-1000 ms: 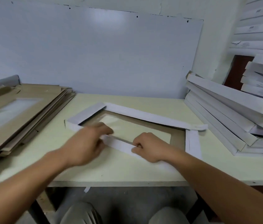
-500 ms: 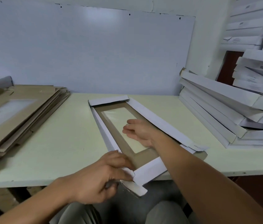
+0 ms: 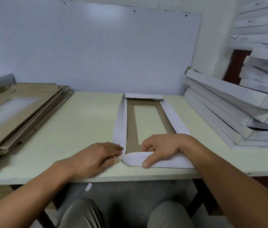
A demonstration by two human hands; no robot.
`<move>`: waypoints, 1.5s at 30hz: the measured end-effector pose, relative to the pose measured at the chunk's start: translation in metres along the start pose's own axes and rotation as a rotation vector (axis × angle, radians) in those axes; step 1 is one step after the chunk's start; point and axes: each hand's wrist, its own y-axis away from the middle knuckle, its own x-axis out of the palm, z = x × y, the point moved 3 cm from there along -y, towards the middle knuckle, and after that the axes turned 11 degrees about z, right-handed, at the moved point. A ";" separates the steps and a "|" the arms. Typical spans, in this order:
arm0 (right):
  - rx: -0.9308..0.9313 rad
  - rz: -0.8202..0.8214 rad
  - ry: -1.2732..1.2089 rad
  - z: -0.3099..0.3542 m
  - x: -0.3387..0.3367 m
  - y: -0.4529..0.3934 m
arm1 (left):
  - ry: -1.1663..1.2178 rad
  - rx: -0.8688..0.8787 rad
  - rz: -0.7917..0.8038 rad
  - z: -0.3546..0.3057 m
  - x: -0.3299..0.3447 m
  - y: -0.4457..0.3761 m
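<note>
The right hand (image 3: 161, 148) pinches the near flap (image 3: 136, 159) of one four-flapped box blank (image 3: 130, 129) at the table's (image 3: 88, 120) front edge. The left hand (image 3: 97, 157), fingers straight, touches its corner. One brown stack (image 3: 23, 112) left, one white box pile (image 3: 228, 104) right, labels unreadable.

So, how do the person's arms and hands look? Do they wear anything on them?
The left forearm and right forearm show no sleeve. The left hand and right hand carry no glove, ring, watch or bracelet. The right thumbnail is short and unpainted.
</note>
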 end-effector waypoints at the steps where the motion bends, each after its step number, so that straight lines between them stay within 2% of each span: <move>1: -0.005 -0.007 0.024 0.003 0.002 0.002 | 0.007 -0.005 0.040 0.002 0.000 -0.001; 4: -0.047 -0.077 0.051 0.009 0.014 0.006 | 0.150 -0.040 0.148 0.008 0.000 0.000; 7: -0.061 -0.189 0.091 0.013 0.027 0.014 | 0.404 -0.058 0.127 0.009 -0.003 0.003; 10: -0.090 -0.253 0.165 0.016 0.040 0.024 | 0.492 -0.030 0.104 0.010 -0.003 0.004; 13: -0.186 -0.338 0.341 0.018 0.055 0.030 | 0.568 -0.023 0.100 0.011 -0.006 0.004; 16: -0.192 -0.431 0.403 0.017 0.074 0.030 | 0.569 -0.004 0.049 0.006 -0.008 0.001; 18: -0.176 -0.474 0.460 0.022 0.084 0.031 | 0.488 -0.037 -0.022 -0.002 -0.006 -0.003; 21: -0.161 -0.406 0.483 0.030 0.085 0.038 | 0.138 -0.058 -0.090 -0.018 0.005 -0.017; 23: -0.193 -0.330 0.354 0.031 0.074 0.047 | -0.070 -0.020 -0.103 -0.031 0.014 -0.026; 26: -0.180 -0.280 0.166 0.012 0.047 0.059 | -0.241 -0.047 -0.110 -0.035 0.023 -0.033; 33: 0.209 -0.489 0.133 -0.092 0.017 0.075 | -0.348 -0.100 -0.099 -0.034 0.022 -0.031; 36: 0.145 -0.623 -0.162 -0.118 0.024 0.082 | -0.366 -0.100 -0.079 -0.035 0.020 -0.030; 38: 0.071 -0.656 -0.291 -0.124 0.030 0.088 | -0.385 -0.095 -0.097 -0.036 0.019 -0.029; 42: 0.027 -0.568 -0.242 -0.123 0.038 0.093 | -0.511 -0.071 -0.232 -0.046 0.012 -0.027; 45: -0.040 -0.579 -0.306 -0.124 0.038 0.099 | -0.455 -0.072 -0.192 -0.052 0.008 -0.030</move>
